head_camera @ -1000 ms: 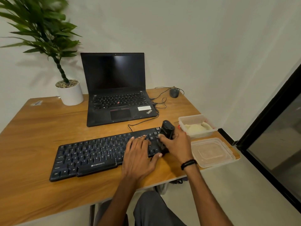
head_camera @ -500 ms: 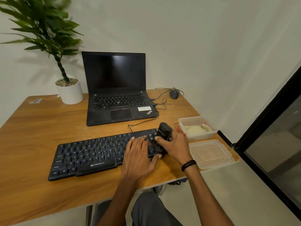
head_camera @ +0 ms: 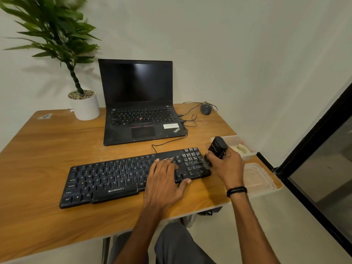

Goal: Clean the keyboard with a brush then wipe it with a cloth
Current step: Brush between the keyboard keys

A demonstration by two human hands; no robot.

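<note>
Gripped a black brush (head_camera: pixel 217 146) in the right hand (head_camera: pixel 227 165), fingers (head_camera: pixel 208 154) wrapped round its chunky handle, top tilted toward the far side, bristle end down at the right edge of the black Zebronics keyboard (head_camera: pixel 122 178), just beside the number pad; could not tell whether the bristles touched the keys. Pressed the left hand (head_camera: pixel 163 181) flat on the keys right of centre, fingers straight and slightly spread, grasping nothing, thumb laid against the near edge. Had the keyboard lying near the front of the wooden desk (head_camera: pixel 47 149), angled a little, left end nearer, with a thin cable (head_camera: pixel 165 142) leading from its far side toward the laptop (head_camera: pixel 141 103). Wore a black wristband (head_camera: pixel 236 191) on the right wrist. Showed, just behind the right hand, a clear plastic container (head_camera: pixel 234 139) holding a pale cloth (head_camera: pixel 242 149), partly hidden by the hand, and nearer, at the desk's right edge, a clear lid (head_camera: pixel 257 178) lying flat. Showed further back the open ThinkPad laptop with a dark screen, a grey mouse (head_camera: pixel 206 109) to its right, and a white pot (head_camera: pixel 84 109) with a green plant (head_camera: pixel 55 35) to its left.
</note>
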